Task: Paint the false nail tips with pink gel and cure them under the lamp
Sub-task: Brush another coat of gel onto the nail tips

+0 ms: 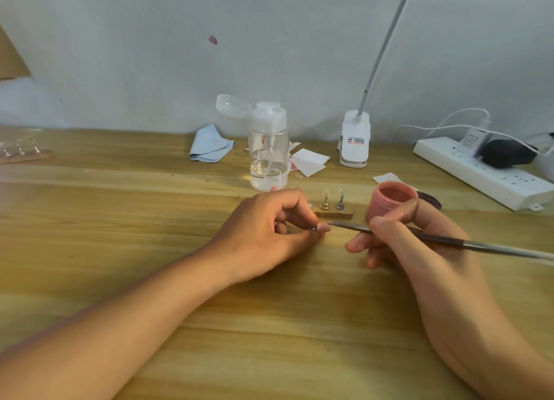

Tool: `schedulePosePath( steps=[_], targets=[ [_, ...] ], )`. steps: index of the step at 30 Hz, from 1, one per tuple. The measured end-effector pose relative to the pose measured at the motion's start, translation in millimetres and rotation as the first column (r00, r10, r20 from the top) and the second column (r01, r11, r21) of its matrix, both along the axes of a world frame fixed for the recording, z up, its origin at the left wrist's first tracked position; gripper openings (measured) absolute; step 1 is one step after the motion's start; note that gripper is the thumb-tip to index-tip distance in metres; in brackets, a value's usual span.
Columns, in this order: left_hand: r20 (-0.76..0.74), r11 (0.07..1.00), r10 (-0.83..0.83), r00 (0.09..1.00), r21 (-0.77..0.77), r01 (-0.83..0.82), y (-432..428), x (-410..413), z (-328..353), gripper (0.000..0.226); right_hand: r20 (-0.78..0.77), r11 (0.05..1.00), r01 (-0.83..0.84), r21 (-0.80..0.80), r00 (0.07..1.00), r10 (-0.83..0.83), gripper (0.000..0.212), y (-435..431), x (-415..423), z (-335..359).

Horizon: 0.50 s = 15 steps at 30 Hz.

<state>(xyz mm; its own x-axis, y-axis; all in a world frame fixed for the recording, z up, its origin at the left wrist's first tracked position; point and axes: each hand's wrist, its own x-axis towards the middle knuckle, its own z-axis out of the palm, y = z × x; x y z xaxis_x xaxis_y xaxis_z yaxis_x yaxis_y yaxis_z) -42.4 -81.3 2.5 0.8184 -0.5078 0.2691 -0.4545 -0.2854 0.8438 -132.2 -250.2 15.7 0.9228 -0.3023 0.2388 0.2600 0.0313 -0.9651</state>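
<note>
My left hand (269,229) pinches a small metal stand that carries a pink-coated false nail tip (323,227). My right hand (401,235) grips a thin dark brush (443,240), and the brush point touches the tip's right end. Just behind, a small wooden holder (335,214) bears two clear nail tips (332,194) on metal stands. An open jar of pink gel (389,200) stands right behind my right hand, its dark lid (431,200) beside it. The white clip lamp (355,139) sits at the back, its arm rising up and to the right.
A clear pump bottle (269,148) with its lid flipped open stands behind my left hand. A blue cloth (209,145) and white paper squares (310,161) lie near the wall. A white power strip (479,172) with plugs occupies the back right. Another nail holder (21,154) lies far left.
</note>
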Motion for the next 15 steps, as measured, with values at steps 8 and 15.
schedulePosePath(
  steps=[8,15],
  targets=[
    [-0.011,1.000,-0.004,1.000,0.005,0.004,0.3,0.9,-0.8,0.016,-0.001,1.000,-0.010,-0.021,1.000,0.010,0.018,0.8,0.7,-1.6],
    [-0.006,1.000,-0.010,1.000,0.008,0.011,0.5,1.5,-1.0,0.021,0.007,0.999,-0.021,-0.026,1.000,0.021,0.019,2.0,0.4,-0.6]
  ],
)
